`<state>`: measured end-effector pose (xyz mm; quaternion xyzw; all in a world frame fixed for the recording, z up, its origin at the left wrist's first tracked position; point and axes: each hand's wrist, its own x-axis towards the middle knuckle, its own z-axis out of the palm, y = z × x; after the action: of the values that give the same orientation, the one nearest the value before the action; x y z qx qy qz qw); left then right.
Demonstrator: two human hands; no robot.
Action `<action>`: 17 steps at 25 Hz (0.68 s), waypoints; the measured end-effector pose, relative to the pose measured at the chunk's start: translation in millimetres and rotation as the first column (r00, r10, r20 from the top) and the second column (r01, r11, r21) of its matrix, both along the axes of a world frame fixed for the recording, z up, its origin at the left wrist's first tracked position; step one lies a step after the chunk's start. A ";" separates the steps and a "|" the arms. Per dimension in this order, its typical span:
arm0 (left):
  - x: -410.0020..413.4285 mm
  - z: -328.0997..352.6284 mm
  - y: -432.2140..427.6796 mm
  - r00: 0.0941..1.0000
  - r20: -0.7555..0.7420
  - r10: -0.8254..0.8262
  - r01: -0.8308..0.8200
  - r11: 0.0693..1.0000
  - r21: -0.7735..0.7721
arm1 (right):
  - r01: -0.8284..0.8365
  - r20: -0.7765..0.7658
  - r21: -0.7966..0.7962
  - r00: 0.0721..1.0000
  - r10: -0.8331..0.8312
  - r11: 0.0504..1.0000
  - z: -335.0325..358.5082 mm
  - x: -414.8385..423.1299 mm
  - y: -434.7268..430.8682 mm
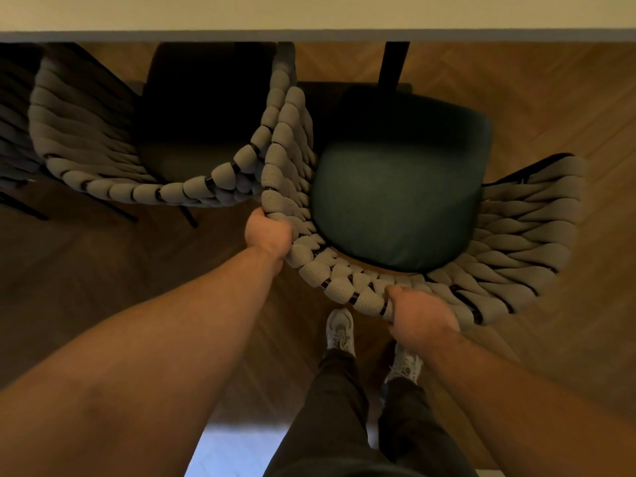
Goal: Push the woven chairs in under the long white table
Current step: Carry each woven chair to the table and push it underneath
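Your two bare forearms fill the lower part of the view, reaching forward and down, with your dark trousers (344,418) and pale trainers (341,330) on the herringbone wood floor (550,98) between them. Your left hand (269,234) is clenched around the woven rim of the chair in front of you, at the left rear curve of its backrest, and your right hand (421,318) grasps the same rim at the back, fingers curled over the thick grey cord. This woven chair (509,242) stands directly ahead of you with its curved back toward you and its open front facing the long white table (309,12), so its front-to-back line runs away from you toward the table edge; it sits slightly turned, its right wing flaring out to your right. Its dark green seat cushion (395,201) is mostly out in the open, only the front edge reaching near the table edge and the dark table leg (392,63). Nothing lies on the cushion. To your left, a second woven chair (103,156) is tucked further in, its dark seat lying largely in the shadow under the tabletop, its back also toward you. The two chairs' woven sides touch where their rims meet just above your left hand. A darker chair shape at the far left edge is too dim to make out.
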<state>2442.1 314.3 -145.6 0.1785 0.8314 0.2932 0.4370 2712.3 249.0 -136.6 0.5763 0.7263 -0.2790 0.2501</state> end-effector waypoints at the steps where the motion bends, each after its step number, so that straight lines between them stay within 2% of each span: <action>1: -0.5 -1.2 -1.5 0.999 -0.025 -0.045 0.046 0.998 0.030 | 0.004 0.029 -0.005 1.000 -0.004 1.000 -0.4 5.5 1.6; 3: 1.2 -1.3 -11.0 0.979 -0.101 -0.175 0.185 0.978 0.092 | -0.002 0.085 -0.001 0.996 0.002 1.000 -1.8 16.8 4.0; 5: 5.9 2.6 -28.5 0.903 -0.211 -0.375 0.396 0.916 0.068 | -0.034 0.113 -0.003 0.993 0.034 0.999 -1.7 24.5 5.3; 6: 6.2 4.0 -38.2 0.783 -0.329 -0.528 0.558 0.830 -0.007 | -0.057 0.112 -0.008 0.992 0.057 0.998 -1.1 26.8 6.1; 8: 7.4 9.1 -51.7 0.333 -0.540 -0.773 0.843 0.501 -0.197 | -0.086 0.096 -0.018 0.992 0.088 0.996 0.5 30.9 8.1; 9: 9.9 11.6 -51.9 0.131 -0.540 -0.831 0.911 0.317 -0.265 | -0.084 0.096 -0.028 0.992 0.086 0.996 1.1 33.4 9.6; 11: 18.5 14.7 -40.1 -0.132 -0.384 -0.914 0.927 0.023 -0.374 | -0.051 0.109 -0.046 0.993 0.055 0.998 2.6 40.8 11.5; 13: 27.2 12.0 -21.9 -0.296 -0.218 -0.930 0.852 -0.153 -0.501 | -0.040 0.126 -0.065 0.991 0.048 0.997 5.7 48.7 13.1; 15: 32.3 9.2 -7.9 -0.398 -0.149 -0.905 0.747 -0.225 -0.626 | -0.037 0.116 -0.110 0.992 0.050 0.993 7.7 54.8 16.9; 17: 32.5 7.3 -1.3 -0.457 -0.162 -0.875 0.690 -0.233 -0.686 | -0.066 0.109 -0.124 0.991 0.080 0.990 7.8 58.8 21.2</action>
<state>2474.6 313.0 -138.3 0.7828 0.4759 -0.3618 0.1727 2771.1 270.2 -128.8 0.5482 0.7133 -0.2795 0.3356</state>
